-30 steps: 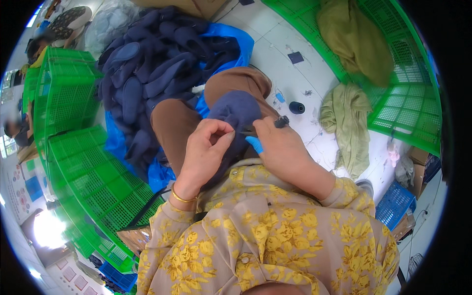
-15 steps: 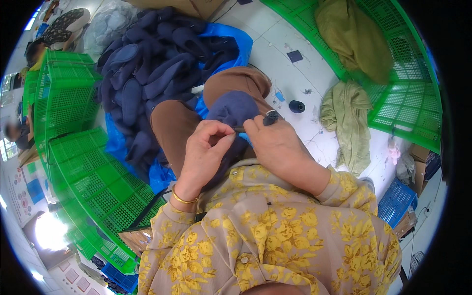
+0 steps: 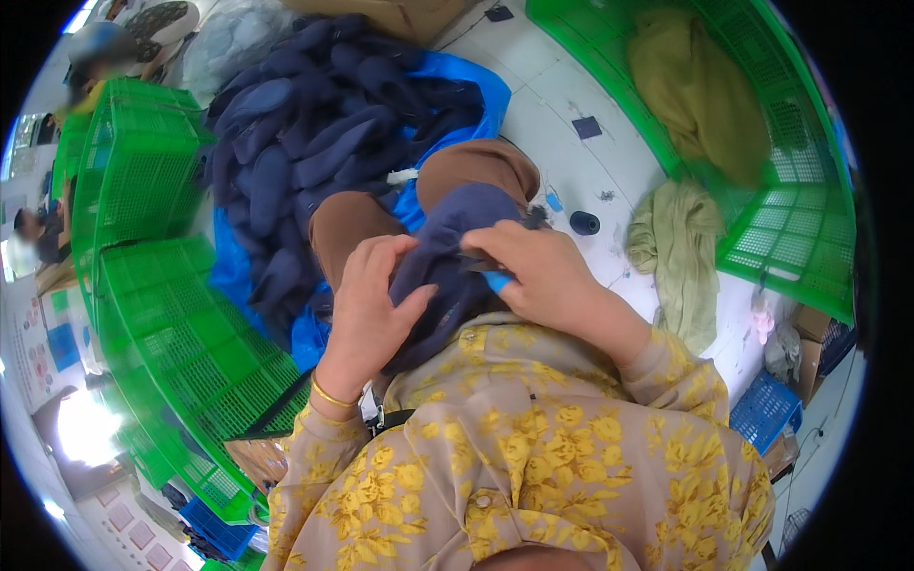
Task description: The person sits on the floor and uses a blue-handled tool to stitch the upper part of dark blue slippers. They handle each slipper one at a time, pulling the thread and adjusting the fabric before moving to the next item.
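Across my lap lies a navy cloth piece, like the soft shoe-shaped pieces in the pile. My left hand is beside its near left edge, thumb and fingers spread with nothing held. My right hand rests over its right side with curled fingers around a small dark tool. A dark end of it seems to stick out past the knuckles; its exact kind is hidden by the hand. Something bright blue shows at the right fingers, either a band or part of the tool.
A heap of navy shoe-shaped pieces lies on blue plastic sheeting ahead-left. Green plastic baskets stand left, with another green basket right. A black thread spool and olive cloth lie on the tiled floor.
My hands were close together over the cloth piece; now they are apart. The left hand's pinch has opened and it has drawn left and down. More of the cloth shows between them.
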Tool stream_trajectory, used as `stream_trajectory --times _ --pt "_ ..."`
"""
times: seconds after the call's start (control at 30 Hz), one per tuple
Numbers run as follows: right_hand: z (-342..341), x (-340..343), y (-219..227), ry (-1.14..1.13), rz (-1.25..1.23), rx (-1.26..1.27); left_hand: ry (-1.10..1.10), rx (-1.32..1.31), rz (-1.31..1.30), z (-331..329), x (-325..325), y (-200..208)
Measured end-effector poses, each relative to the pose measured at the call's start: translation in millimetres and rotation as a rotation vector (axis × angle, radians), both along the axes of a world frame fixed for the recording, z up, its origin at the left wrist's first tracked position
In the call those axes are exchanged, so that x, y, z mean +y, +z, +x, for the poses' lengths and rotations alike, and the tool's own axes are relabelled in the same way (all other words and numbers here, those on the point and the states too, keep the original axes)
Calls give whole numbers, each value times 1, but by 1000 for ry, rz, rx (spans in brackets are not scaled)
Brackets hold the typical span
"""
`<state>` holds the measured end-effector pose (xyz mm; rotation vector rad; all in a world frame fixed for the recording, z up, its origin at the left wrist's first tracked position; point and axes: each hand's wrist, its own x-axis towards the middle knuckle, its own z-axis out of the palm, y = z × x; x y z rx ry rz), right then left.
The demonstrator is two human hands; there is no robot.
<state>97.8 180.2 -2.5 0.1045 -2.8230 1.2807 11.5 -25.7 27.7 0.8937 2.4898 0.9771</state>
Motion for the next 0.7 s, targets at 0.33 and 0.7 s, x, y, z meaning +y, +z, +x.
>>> stream_trajectory --times 0.33,0.7 --pt "22 -3 -8 -178 -321 -105 101 87 -213 19 -24 -23" --pt "-2 -33 5 -183 -413 -122 725 -125 254 23 -60 -14"
